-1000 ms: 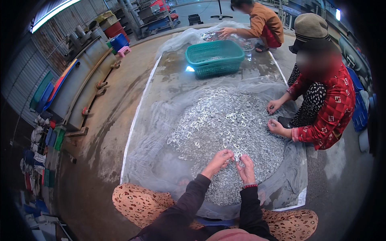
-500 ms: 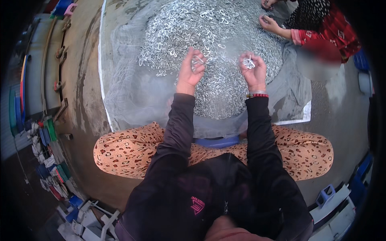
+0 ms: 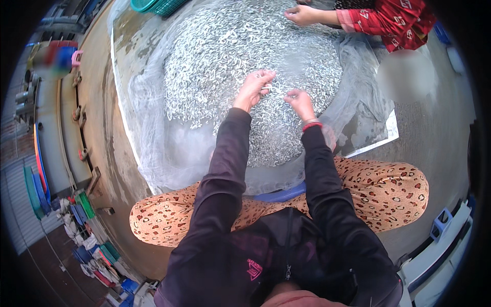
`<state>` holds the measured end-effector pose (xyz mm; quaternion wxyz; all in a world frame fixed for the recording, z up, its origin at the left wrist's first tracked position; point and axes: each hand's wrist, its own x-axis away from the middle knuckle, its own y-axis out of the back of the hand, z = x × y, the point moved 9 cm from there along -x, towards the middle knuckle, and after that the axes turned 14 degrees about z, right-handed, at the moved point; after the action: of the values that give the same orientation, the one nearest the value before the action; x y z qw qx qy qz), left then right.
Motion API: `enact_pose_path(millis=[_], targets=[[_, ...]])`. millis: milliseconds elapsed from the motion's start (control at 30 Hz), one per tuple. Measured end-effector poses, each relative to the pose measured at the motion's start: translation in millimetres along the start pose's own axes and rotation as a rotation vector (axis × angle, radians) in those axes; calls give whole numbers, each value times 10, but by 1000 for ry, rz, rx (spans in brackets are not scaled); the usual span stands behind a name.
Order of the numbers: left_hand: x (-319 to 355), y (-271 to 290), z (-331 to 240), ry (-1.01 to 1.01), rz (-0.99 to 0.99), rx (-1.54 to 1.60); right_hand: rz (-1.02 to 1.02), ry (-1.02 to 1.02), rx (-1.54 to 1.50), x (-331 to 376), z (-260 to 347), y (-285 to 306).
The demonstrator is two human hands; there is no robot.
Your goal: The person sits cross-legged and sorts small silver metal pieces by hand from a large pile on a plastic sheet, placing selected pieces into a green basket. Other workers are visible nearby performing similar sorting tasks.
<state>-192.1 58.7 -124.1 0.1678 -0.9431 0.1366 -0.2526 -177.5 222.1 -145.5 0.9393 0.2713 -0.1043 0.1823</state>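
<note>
A wide heap of small, slender silvery-white pieces [image 3: 215, 61] lies before me; their exact kind is too small to make out. My left hand [image 3: 253, 88] is over the heap's middle, fingers bent together around a few pale bits. To its right, slightly nearer me, my right hand [image 3: 300, 104] has its thumb and fingertips pinched, and what is between them is unclear. Both hands are close together but apart. Under the heap spreads a fine whitish mesh net [image 3: 146, 110], gathered in folds around the edges.
A co-worker's hand [image 3: 303, 15] reaches over the heap's far right. A green basket [image 3: 153, 5] stands at the far edge. Below the net is a sheet with a white border [image 3: 372, 145]. Something blue [image 3: 281, 193] lies between my legs. Stacked goods line the left.
My hands have turned from upturned palms with white pieces showing to fingers pointing inward, and come closer together. The view has shifted, bringing the basket in. The co-worker's hand reaches farther left over the heap.
</note>
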Motion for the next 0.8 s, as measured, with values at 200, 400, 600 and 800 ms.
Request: enact_pose_path(millis=[200, 400, 600, 800], targets=[[-370, -93, 211, -88, -125, -1571, -63, -229, 40, 57, -438, -381], [-201, 47, 120, -201, -128, -911, -201, -98, -761, 2, -691, -337], [-248, -346, 172, -182, -13, -1438, -242, -178, -419, 152, -440, 22], [-396, -204, 237, -3, -56, -1374, -356, -255, -672, 265, -538, -22]])
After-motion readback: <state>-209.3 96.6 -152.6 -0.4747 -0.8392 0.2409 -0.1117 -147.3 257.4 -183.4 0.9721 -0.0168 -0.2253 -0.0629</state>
